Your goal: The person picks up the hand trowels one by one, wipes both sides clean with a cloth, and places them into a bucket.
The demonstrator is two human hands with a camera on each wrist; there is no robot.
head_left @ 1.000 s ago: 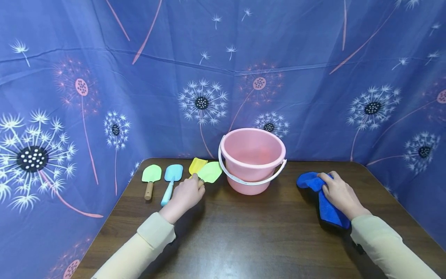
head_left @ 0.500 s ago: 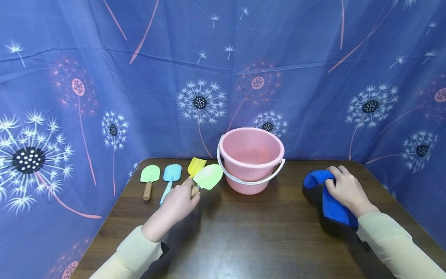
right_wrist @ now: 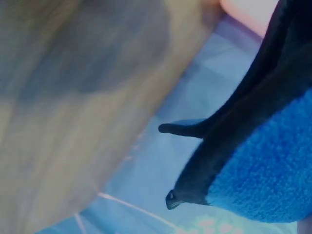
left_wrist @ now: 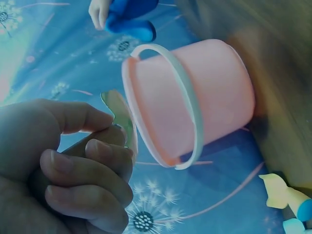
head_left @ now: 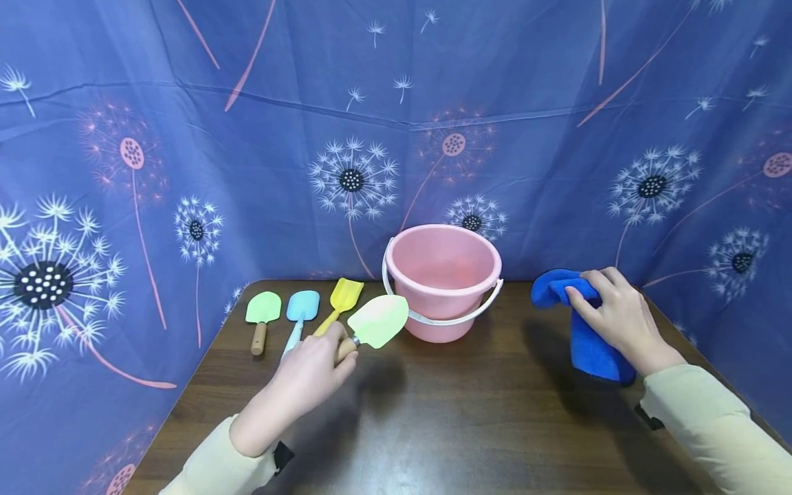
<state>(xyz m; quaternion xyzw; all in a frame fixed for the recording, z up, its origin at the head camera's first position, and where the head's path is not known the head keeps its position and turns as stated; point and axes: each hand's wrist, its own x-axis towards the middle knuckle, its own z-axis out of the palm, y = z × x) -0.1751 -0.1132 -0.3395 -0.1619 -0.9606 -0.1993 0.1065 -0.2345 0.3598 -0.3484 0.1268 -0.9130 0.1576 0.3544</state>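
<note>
Since the earlier frames, the light green shovel (head_left: 377, 322) is lifted off the table (head_left: 470, 426) and is held up in the air, just beside the pink bucket (head_left: 442, 278). It is held by the left hand (head_left: 312, 371), whose fingers (left_wrist: 83, 170) are curled tight round its wooden handle. The blue cloth (head_left: 578, 323) is also lifted up from the table. It is gripped by the right hand (head_left: 615, 316), with the fingers closed on its top, and the rest of the cloth hangs down. The bucket stands upright at the back of the table, between the two hands. Three more small shovels are laid in a row to its left: a green one (head_left: 262, 313), a blue one (head_left: 301, 311) and a yellow one (head_left: 342, 299).
</note>
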